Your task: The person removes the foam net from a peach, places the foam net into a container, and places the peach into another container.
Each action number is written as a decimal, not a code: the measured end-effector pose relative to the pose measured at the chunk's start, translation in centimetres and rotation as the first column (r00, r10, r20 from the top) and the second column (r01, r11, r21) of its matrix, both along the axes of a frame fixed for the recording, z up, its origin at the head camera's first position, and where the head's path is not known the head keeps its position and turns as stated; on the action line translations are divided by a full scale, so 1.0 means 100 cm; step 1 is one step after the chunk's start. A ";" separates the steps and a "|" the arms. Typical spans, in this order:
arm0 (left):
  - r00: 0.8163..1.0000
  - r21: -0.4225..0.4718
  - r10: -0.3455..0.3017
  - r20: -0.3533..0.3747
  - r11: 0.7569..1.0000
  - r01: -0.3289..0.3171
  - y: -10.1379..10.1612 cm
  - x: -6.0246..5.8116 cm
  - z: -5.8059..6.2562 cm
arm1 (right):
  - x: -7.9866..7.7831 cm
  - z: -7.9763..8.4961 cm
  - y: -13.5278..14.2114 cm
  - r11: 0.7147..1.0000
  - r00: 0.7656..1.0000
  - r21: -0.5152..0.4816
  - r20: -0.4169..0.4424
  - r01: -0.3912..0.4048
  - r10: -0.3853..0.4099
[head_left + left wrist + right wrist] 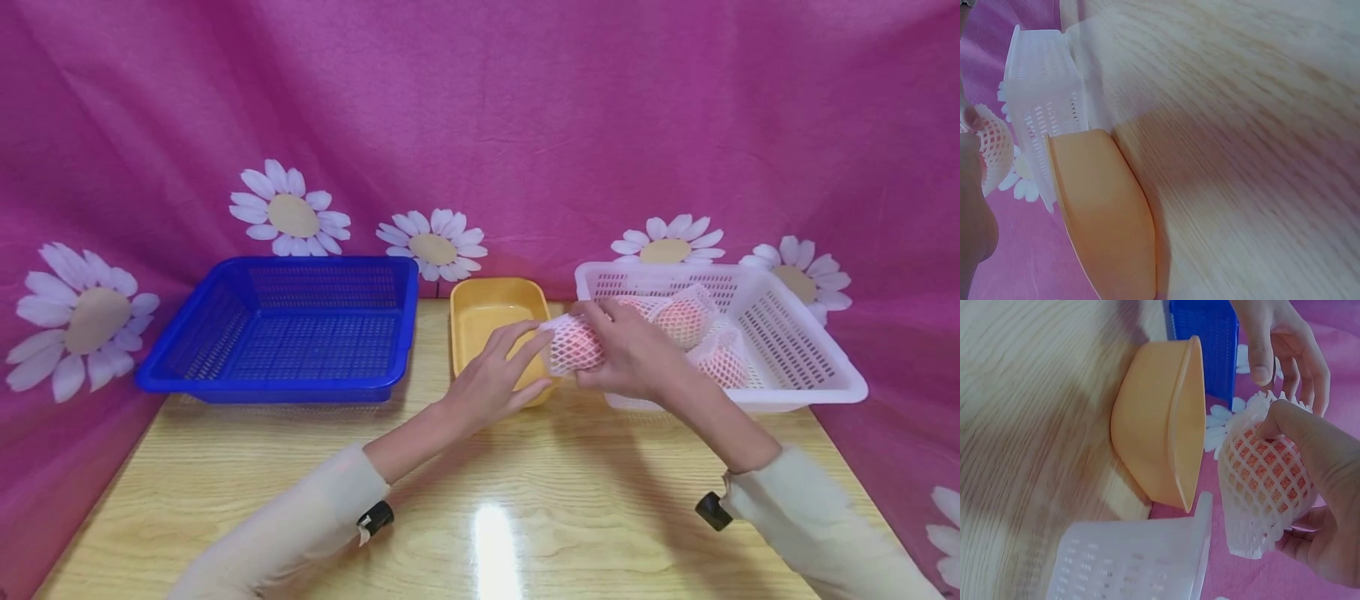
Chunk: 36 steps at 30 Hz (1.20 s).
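My right hand (630, 346) grips a round reddish fruit in a white foam net (576, 343), raised beside the rim of the yellow tub (501, 287). In the right wrist view the right thumb lies over the net-wrapped fruit (1266, 469), with fingers behind it. My left hand (491, 375) reaches toward the net's free end; its fingers are spread and slightly bent, thumb apart. From the right wrist the left hand (1291, 344) appears close to that end, and contact is hard to tell. More net-wrapped fruits (681, 321) lie in the white basket (795, 342).
On the left of the wooden table (420, 533) stands a blue basket (277, 387) with nothing in it. The yellow tub sits between the two baskets. A pink cloth (525, 125) with daisies hangs behind them.
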<state>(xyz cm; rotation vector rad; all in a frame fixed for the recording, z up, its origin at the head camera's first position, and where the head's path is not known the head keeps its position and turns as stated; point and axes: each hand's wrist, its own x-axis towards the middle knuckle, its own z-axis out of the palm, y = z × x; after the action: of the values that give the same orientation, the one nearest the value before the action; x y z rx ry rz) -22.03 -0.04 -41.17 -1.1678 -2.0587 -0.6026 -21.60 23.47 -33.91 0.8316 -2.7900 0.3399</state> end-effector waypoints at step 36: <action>0.989 -0.059 0.006 0.147 0.998 0.003 -0.045 0.034 -0.012 | 0.027 -0.025 -0.041 0.995 0.995 -0.022 -0.030 -0.097 0.096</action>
<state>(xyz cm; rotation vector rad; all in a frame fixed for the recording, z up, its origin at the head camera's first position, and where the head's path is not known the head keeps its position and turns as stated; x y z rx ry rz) -18.60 -4.51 -42.41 -1.1862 -2.2148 -0.6482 -18.86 19.35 -36.41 0.9606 -2.7201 0.3729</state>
